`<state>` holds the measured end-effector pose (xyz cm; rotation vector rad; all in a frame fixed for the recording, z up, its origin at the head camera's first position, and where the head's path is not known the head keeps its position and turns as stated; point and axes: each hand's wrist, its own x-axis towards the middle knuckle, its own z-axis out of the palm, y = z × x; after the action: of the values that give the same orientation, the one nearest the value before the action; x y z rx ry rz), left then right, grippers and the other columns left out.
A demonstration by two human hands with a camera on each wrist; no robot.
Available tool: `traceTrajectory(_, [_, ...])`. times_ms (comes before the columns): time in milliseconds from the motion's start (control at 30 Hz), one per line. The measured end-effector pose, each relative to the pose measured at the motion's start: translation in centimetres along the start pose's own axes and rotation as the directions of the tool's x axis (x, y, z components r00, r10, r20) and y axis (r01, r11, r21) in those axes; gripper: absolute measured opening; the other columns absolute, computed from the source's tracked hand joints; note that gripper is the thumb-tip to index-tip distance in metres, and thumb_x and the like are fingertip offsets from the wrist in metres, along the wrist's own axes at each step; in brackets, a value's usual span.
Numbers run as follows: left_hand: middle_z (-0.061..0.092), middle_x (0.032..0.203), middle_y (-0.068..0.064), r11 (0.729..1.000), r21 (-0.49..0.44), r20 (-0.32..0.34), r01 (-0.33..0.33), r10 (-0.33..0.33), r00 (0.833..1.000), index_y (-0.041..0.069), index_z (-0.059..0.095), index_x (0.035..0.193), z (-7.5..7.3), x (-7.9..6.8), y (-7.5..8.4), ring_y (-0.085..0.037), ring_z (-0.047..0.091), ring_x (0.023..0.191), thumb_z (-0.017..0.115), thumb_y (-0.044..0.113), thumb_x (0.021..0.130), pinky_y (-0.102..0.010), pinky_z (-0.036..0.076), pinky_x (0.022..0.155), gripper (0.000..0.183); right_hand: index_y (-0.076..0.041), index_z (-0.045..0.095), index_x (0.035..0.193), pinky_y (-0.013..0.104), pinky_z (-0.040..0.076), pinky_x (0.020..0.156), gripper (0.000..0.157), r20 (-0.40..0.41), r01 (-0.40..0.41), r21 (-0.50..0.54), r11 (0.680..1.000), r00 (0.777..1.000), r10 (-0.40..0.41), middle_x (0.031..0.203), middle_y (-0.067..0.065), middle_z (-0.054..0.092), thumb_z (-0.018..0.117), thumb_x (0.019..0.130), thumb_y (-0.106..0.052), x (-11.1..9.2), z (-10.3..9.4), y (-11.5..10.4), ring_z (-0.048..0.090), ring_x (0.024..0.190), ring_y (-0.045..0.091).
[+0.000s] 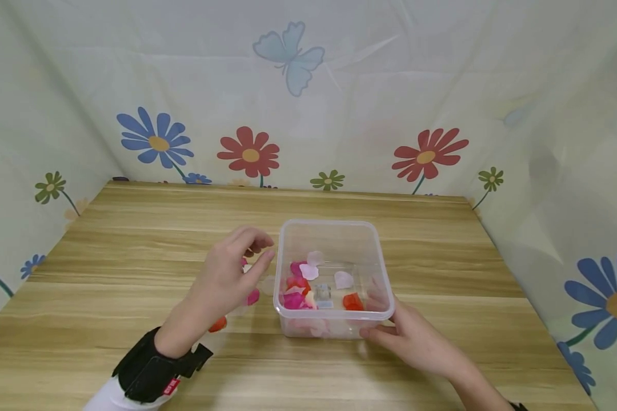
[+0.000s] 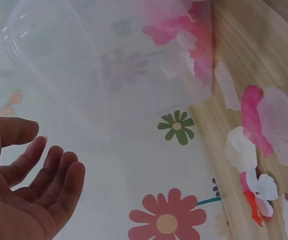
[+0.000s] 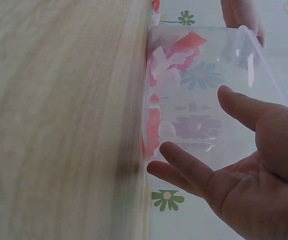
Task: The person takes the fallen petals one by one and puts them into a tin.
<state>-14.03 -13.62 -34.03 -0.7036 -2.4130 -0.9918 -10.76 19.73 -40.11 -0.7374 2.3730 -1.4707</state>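
A clear plastic box without a lid stands on the table, with pink, white and red-orange petals inside. My right hand rests at its front right corner, thumb and fingers spread almost straight along the walls. In the right wrist view the same box shows beyond the fingers. To the left of the box, my left hand hovers with loosely bent fingers, and nothing shows in it. Loose petals lie on the table below that hand, which partly hides them in the head view.
The wooden table reaches back to a flower-printed cloth hung behind it and on both sides. A red-orange petal lies near the left wrist. A small dark object sits at the table's far left corner.
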Motion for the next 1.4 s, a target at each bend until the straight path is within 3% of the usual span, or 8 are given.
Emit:
traceTrajectory(267, [0.058, 0.094, 0.003, 0.986, 0.086, 0.078, 0.144, -0.151, 0.985, 0.009, 0.066, 0.101, -0.2, -1.0, -1.5, -0.015, 0.055, 0.079, 0.074, 0.013, 0.088, -0.024, 0.05, 0.069, 0.016, 0.005, 0.042, 0.138, 0.028, 0.046, 0.091, 0.058, 0.0, 0.016, -0.017, 1.0, 1.0, -0.016, 0.136, 0.02, 0.05, 0.072, 0.091, -0.013, 0.0, 0.0, 0.0, 0.05, 0.124, 0.037])
traceTrajectory(467, [0.059, 0.09, 0.0, 0.958, 0.188, 0.176, 0.217, -0.25, 0.952, 0.008, 0.065, 0.098, -0.3, -1.7, -2.2, -0.018, 0.057, 0.08, 0.077, 0.008, 0.083, -0.024, 0.049, 0.069, 0.019, 0.005, 0.042, 0.138, 0.028, 0.046, 0.091, 0.057, 0.006, 0.015, -0.01, 1.0, 1.0, -0.015, 0.134, 0.02, 0.051, 0.072, 0.092, -0.012, 0.0, 0.0, 0.0, 0.05, 0.123, 0.038])
traceTrajectory(567, [0.059, 0.09, -0.002, 0.937, 0.227, 0.267, 0.265, -0.322, 0.908, 0.007, 0.065, 0.097, -0.3, -2.0, -2.7, -0.021, 0.059, 0.082, 0.079, 0.009, 0.082, -0.028, 0.049, 0.071, 0.021, 0.005, 0.043, 0.138, 0.028, 0.046, 0.091, 0.057, 0.008, 0.011, -0.005, 1.0, 1.0, -0.011, 0.134, 0.019, 0.051, 0.072, 0.091, -0.012, 0.1, 0.0, 0.0, 0.05, 0.123, 0.038])
traceTrajectory(733, [0.061, 0.091, -0.002, 0.909, 0.292, 0.435, 0.299, -0.404, 0.804, 0.011, 0.065, 0.091, 0.2, -2.5, -3.7, -0.02, 0.059, 0.085, 0.08, 0.013, 0.081, -0.033, 0.049, 0.076, 0.018, 0.005, 0.043, 0.137, 0.028, 0.046, 0.092, 0.056, 0.008, 0.009, 0.008, 1.0, 1.0, -0.009, 0.134, 0.02, 0.051, 0.071, 0.092, -0.011, 0.0, 0.0, -0.1, 0.051, 0.122, 0.038])
traceTrajectory(833, [0.062, 0.086, 0.002, 0.911, 0.301, 0.494, 0.282, -0.402, 0.771, 0.012, 0.066, 0.09, 0.8, -2.9, -4.4, -0.017, 0.059, 0.082, 0.078, 0.01, 0.08, -0.033, 0.048, 0.076, 0.016, 0.005, 0.042, 0.138, 0.027, 0.046, 0.092, 0.057, 0.005, 0.009, 0.008, 1.0, 1.0, -0.009, 0.134, 0.02, 0.051, 0.071, 0.092, -0.011, 0.0, 0.0, -0.1, 0.051, 0.122, 0.038])
traceTrajectory(967, [0.06, 0.081, 0.004, 0.923, 0.294, 0.523, 0.247, -0.371, 0.767, 0.01, 0.066, 0.089, 1.3, -3.2, -4.7, -0.014, 0.055, 0.076, 0.075, 0.003, 0.079, -0.03, 0.047, 0.074, 0.015, 0.004, 0.043, 0.137, 0.028, 0.046, 0.092, 0.056, 0.007, 0.007, 0.007, 1.0, 1.0, -0.007, 0.133, 0.019, 0.052, 0.071, 0.092, -0.013, 0.0, 0.0, -0.1, 0.051, 0.121, 0.037])
traceTrajectory(1233, [0.054, 0.072, 0.003, 0.954, 0.278, 0.516, 0.115, -0.25, 0.819, 0.009, 0.061, 0.077, 1.3, -3.6, -4.8, -0.014, 0.05, 0.07, 0.074, -0.003, 0.076, -0.027, 0.043, 0.066, 0.018, 0.003, 0.045, 0.136, 0.029, 0.045, 0.093, 0.054, 0.007, 0.003, 0.004, 1.0, 1.0, -0.003, 0.133, 0.017, 0.052, 0.071, 0.092, -0.014, 0.0, 0.0, -0.1, 0.051, 0.121, 0.037])
traceTrajectory(1400, [0.051, 0.068, 0.003, 0.956, 0.257, 0.509, 0.142, -0.259, 0.821, 0.009, 0.061, 0.076, 1.2, -3.5, -4.7, -0.012, 0.046, 0.064, 0.073, -0.003, 0.079, -0.022, 0.039, 0.058, 0.018, 0.002, 0.045, 0.136, 0.029, 0.045, 0.093, 0.055, 0.012, -0.004, 0.003, 1.0, 1.0, 0.004, 0.132, 0.016, 0.053, 0.071, 0.092, -0.016, 0.0, 0.0, -0.2, 0.052, 0.122, 0.036])
